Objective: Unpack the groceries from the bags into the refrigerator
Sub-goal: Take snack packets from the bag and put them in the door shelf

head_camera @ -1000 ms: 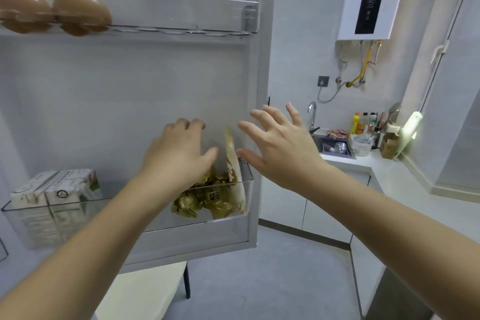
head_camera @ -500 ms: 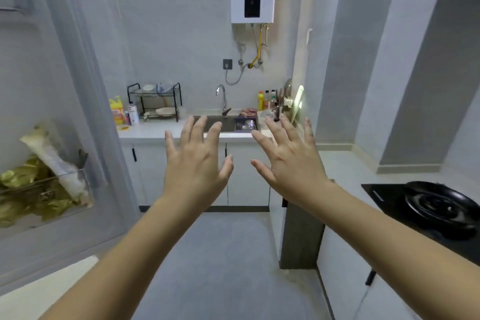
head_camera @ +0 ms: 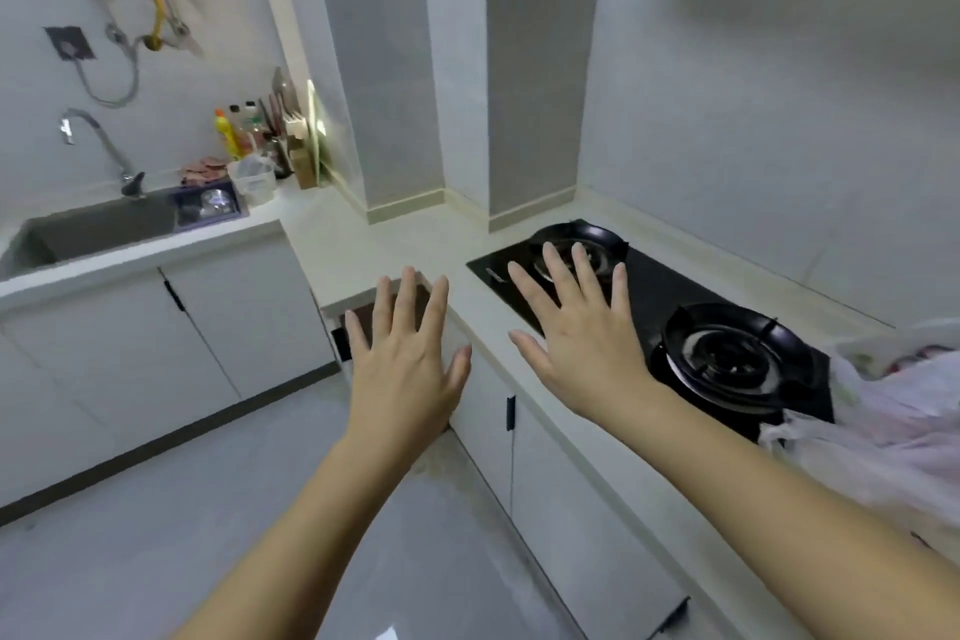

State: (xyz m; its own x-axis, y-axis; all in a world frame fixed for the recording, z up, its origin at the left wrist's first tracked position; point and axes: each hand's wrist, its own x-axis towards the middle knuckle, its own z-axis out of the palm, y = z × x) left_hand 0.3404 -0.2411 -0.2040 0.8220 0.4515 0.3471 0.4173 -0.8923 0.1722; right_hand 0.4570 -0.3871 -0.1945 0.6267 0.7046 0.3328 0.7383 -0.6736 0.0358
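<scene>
My left hand (head_camera: 405,359) is stretched out over the floor by the counter's corner, palm down, fingers spread, holding nothing. My right hand (head_camera: 582,333) hovers over the counter edge in front of the black gas hob (head_camera: 691,327), also open and empty. A pale, thin plastic grocery bag (head_camera: 893,411) lies crumpled on the counter at the far right, partly cut off by the frame; something red and green shows inside it. The refrigerator is out of view.
A white L-shaped counter (head_camera: 363,244) runs from the sink (head_camera: 98,229) and tap at left to the hob at right. Bottles, a knife block and a plastic container (head_camera: 254,177) crowd the back corner. White cabinets stand below; grey floor in front.
The view has swung right, away from the refrigerator door and its gold packets, past the sink to the hob. Both hands stayed open and empty. The grocery bag has come into view.
</scene>
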